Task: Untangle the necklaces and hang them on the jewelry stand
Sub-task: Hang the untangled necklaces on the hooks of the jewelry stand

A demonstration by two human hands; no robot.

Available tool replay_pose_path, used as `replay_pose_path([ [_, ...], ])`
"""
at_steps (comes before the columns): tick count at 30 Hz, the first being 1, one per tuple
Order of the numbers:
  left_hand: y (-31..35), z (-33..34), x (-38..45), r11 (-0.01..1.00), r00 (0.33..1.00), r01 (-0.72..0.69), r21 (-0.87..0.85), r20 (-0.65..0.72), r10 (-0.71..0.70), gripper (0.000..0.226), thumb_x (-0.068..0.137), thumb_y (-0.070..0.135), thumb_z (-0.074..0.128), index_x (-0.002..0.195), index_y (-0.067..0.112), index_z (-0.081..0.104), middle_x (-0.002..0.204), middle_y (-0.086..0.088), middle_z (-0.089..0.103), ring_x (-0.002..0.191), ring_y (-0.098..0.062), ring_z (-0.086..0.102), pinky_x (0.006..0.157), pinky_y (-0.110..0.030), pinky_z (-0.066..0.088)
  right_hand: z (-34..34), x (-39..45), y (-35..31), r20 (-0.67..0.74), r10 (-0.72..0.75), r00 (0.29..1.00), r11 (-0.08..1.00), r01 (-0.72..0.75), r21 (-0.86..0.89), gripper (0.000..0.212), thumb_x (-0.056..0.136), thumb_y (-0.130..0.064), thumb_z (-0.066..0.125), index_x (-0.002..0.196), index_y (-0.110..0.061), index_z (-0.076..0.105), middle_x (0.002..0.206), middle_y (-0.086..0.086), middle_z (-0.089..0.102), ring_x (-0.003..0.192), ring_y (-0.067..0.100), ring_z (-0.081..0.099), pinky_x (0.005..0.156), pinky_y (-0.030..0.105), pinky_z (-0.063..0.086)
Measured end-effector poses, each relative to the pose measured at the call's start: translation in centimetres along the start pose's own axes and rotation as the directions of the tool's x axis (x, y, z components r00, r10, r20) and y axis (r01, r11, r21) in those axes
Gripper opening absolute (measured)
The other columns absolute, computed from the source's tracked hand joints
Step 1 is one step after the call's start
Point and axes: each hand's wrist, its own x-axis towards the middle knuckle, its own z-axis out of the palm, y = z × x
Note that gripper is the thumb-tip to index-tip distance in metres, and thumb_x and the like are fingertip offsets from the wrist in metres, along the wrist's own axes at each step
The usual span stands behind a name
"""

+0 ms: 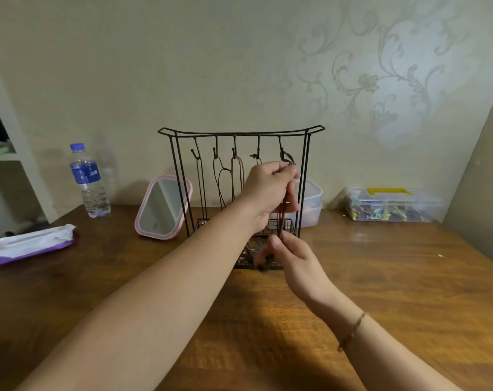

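A black wire jewelry stand with several hooks stands on the wooden table. Cord necklaces hang from its left and middle hooks; one brown cord necklace hangs from the middle hook. My left hand is raised by the rightmost hook and pinches the top of a dark brown necklace there. My right hand pinches the same necklace lower down, in front of the stand's wire basket base. Whether the cord sits on the hook is hidden by my fingers.
A pink-framed mirror leans left of the stand. A water bottle stands at the back left, a purple wipes pack lies near the left edge. Clear plastic boxes sit at the back right, one behind the stand.
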Motion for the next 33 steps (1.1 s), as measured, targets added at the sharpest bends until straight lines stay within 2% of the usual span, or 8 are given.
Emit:
replay_pose_path([
  [3,0.5,-0.3,0.2,0.998,0.999,-0.032,-0.061,-0.009,0.031,0.023,0.104,0.014,0.049,0.085,0.009,0.059,0.06,0.0,0.047,0.045,-0.009,0.044,0.045,-0.025,0.048,-1.6,-2.3,1.3,0.06,-0.048,0.997,0.999,0.048,-0.001,0.033,0.101,-0.039,0.042,0.074,-0.023,0.054,0.066,0.001,0.059,0.066,0.028,0.056,0.069,0.043,0.046],
  [7,0.3,0.1,0.0,0.992,0.998,-0.055,-0.118,-0.024,0.053,0.022,0.104,0.012,0.048,0.086,0.007,0.059,0.059,0.0,0.046,0.044,-0.01,0.042,0.044,-0.024,0.046,-4.5,-2.8,1.8,0.125,0.037,0.991,0.986,-0.057,0.156,0.037,0.101,-0.039,0.043,0.077,-0.01,0.042,0.058,0.001,0.041,0.051,0.023,0.043,0.054,0.038,0.041],
  [11,1.1,0.4,0.0,0.964,0.998,-0.051,-0.262,-0.058,0.037,0.021,0.105,0.013,0.048,0.087,0.006,0.058,0.059,-0.001,0.046,0.045,-0.011,0.043,0.045,-0.025,0.048,-5.8,0.0,0.4,-0.092,0.058,0.994,0.99,-0.046,0.131,0.031,0.101,-0.033,0.043,0.076,-0.015,0.044,0.057,-0.005,0.037,0.047,0.012,0.031,0.04,0.024,0.027],
  [15,2.3,0.5,0.3,0.945,0.998,-0.04,-0.325,-0.049,0.026,0.022,0.105,0.014,0.048,0.087,0.006,0.058,0.06,-0.002,0.046,0.046,-0.012,0.044,0.048,-0.026,0.05,-4.8,4.9,-0.9,-0.265,0.0,0.964,0.984,0.047,0.171,0.036,0.107,-0.031,0.035,0.074,-0.018,0.043,0.055,-0.007,0.036,0.046,0.01,0.03,0.042,0.024,0.026],
  [20,2.5,-0.4,1.1,0.95,0.995,-0.08,-0.303,-0.076,0.06,0.021,0.105,0.015,0.048,0.089,0.006,0.058,0.06,-0.001,0.047,0.045,-0.011,0.046,0.048,-0.025,0.049,-2.2,9.9,-1.1,-0.31,-0.141,0.94,0.971,0.193,0.142,0.03,0.106,-0.035,0.034,0.086,-0.018,0.048,0.057,-0.01,0.04,0.049,0.007,0.034,0.047,0.029,0.028],
  [25,1.3,-1.4,1.8,0.978,0.983,-0.162,-0.131,-0.106,0.149,0.021,0.105,0.015,0.047,0.092,0.004,0.06,0.063,-0.005,0.048,0.053,-0.016,0.047,0.05,-0.025,0.049,-0.7,10.8,1.6,-0.217,-0.242,0.946,0.965,0.213,-0.151,0.022,0.107,-0.022,0.034,0.092,-0.03,0.048,0.072,-0.017,0.046,0.058,-0.005,0.045,0.057,0.014,0.036],
  [29,-1.3,-1.8,2.6,0.976,0.979,-0.171,0.135,-0.088,0.184,0.022,0.104,0.015,0.048,0.089,0.007,0.064,0.065,-0.003,0.059,0.061,-0.015,0.057,0.067,-0.028,0.05,-0.4,10.7,4.7,-0.071,-0.029,0.997,0.894,-0.006,-0.449,0.023,0.106,-0.021,0.036,0.094,-0.013,0.053,0.087,0.008,0.061,0.077,0.02,0.054,0.069,0.033,0.04],
  [33,-4.1,-1.4,2.8,0.954,0.983,-0.13,0.269,-0.092,0.16,0.023,0.103,0.018,0.05,0.089,0.01,0.066,0.07,0.0,0.065,0.063,-0.006,0.061,0.069,-0.019,0.05,-0.2,10.6,5.0,0.032,0.08,0.996,0.693,-0.032,-0.72,0.017,0.098,-0.005,0.043,0.089,-0.007,0.057,0.089,0.015,0.061,0.082,0.03,0.055,0.066,0.029,0.035],
])
